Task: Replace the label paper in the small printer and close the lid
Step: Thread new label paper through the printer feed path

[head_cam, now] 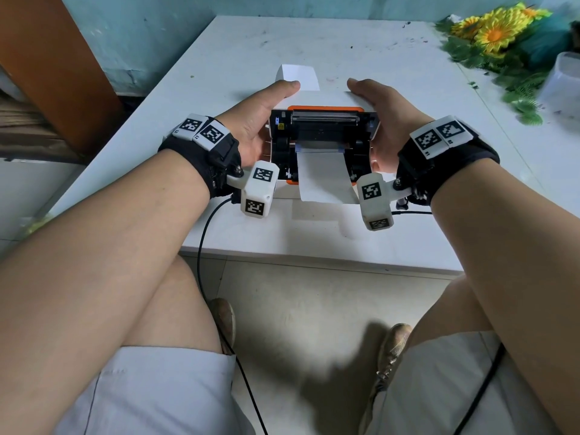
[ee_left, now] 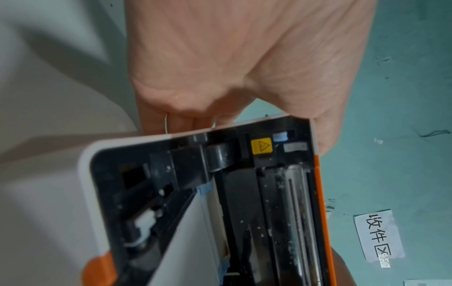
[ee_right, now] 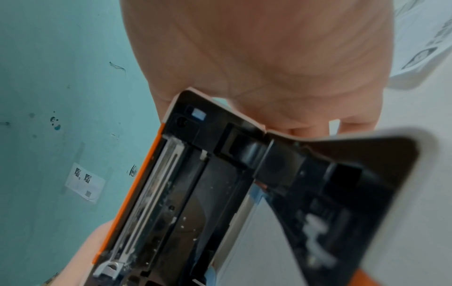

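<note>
Paper (head_cam: 323,175) already fed through the printer (head_cam: 323,142) on the table (head_cam: 392,240), lid (head_cam: 324,109) not yet shut; left hand (head_cam: 260,120) and right hand (head_cam: 378,117) clasp the lid's ends, fingers together.

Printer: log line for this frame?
lid open | paper threaded, hanging out front | left hand, right hand gripping lid sides
</note>
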`<state>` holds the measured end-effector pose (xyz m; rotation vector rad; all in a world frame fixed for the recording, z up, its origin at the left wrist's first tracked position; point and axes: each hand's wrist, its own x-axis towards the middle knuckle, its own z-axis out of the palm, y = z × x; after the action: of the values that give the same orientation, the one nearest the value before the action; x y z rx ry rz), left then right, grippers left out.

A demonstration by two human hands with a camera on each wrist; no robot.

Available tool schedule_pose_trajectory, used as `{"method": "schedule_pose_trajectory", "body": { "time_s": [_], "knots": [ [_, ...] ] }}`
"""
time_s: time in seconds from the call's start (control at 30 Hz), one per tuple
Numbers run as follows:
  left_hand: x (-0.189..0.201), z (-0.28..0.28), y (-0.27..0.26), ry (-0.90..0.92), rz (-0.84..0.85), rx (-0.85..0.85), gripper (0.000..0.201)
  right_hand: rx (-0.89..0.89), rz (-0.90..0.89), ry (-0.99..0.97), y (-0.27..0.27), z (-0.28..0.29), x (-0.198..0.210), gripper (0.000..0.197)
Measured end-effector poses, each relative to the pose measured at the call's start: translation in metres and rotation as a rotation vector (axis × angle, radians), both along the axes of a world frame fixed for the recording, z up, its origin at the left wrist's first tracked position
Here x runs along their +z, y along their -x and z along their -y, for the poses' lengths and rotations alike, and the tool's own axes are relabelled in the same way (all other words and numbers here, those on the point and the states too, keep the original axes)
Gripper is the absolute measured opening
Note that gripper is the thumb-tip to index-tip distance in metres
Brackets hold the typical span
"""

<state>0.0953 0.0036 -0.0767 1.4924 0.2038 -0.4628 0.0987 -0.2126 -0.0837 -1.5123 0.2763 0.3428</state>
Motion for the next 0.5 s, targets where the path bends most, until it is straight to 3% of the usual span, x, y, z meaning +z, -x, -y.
{"method": "schedule_pose_trajectory", "body": {
  "time_s": [0.5],
  "knots": [
    [-0.0012,-0.0001,0.0026,0.006,0.024,-0.005,0.025,-0.011,-0.001,0.032,-0.003,0.0005,-0.0022,0.041]
  ]
}}
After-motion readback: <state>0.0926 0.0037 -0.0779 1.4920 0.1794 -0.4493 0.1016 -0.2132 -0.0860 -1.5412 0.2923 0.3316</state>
